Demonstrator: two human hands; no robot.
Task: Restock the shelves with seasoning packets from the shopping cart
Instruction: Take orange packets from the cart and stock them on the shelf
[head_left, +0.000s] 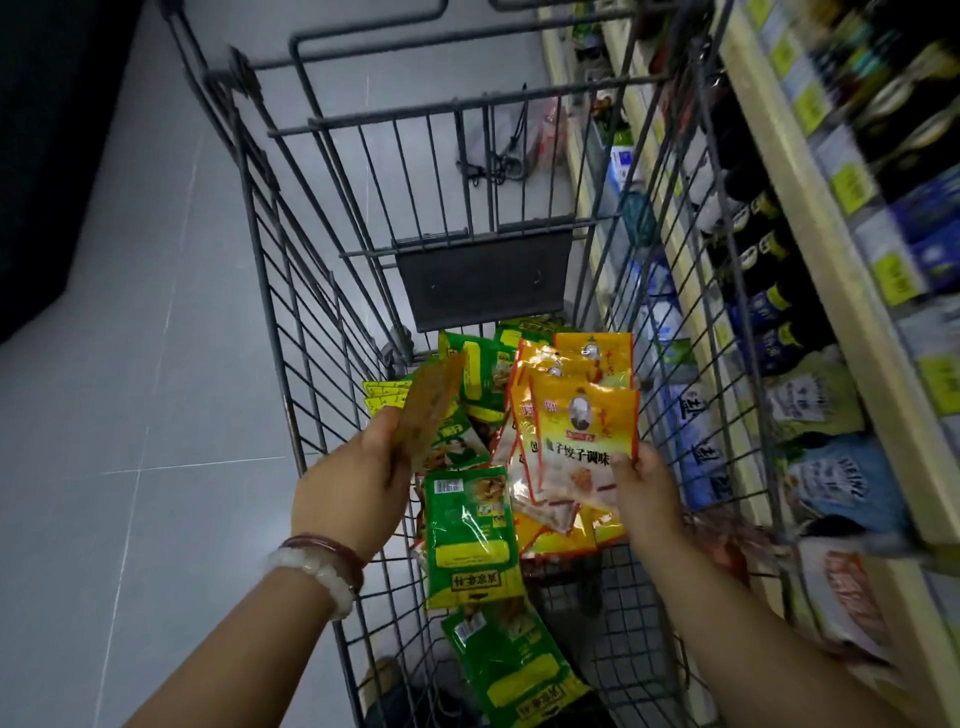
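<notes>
Nearest, inside the cart, 2 green packets lie flat & loose on the wire floor, one at 990,1290 below the other, prob. just dumped there as stock waiting its turn.

Left hand sits over the cart's left side, fingers curled round a single packet held edge-on to the cam, so its face can't be read; looks brownish/speckled. Judging by the tilt, it's being brought over to join the bunch in the other hand. Wrist wears 2 bracelets: 1 pale beaded, 1 dark red.

Right hand is clamped on the lower corner of a fan of orange-yellow packets, thumb on the front one. At least 4 tops show in the fan; exact count unclear bc they overlap. Held upright & facing the same way, likely so they can go on the shelf as one stack. Hands are apart, each gripping its own load above the cart.

Behind & under the fan: more green packets piled at the cart's far end, at least 3, plus a couple of yellow tags at the left; can't count for sure.

Farther: cart's folded child-seat flap, dark, upright.

Right of the cart, just beside it, run the shelves, stocked w/ dark bottles & pouches, blurred. So far the seasoning stock is all still in the cart or in hand, none seen going onto a shelf yet.
</notes>
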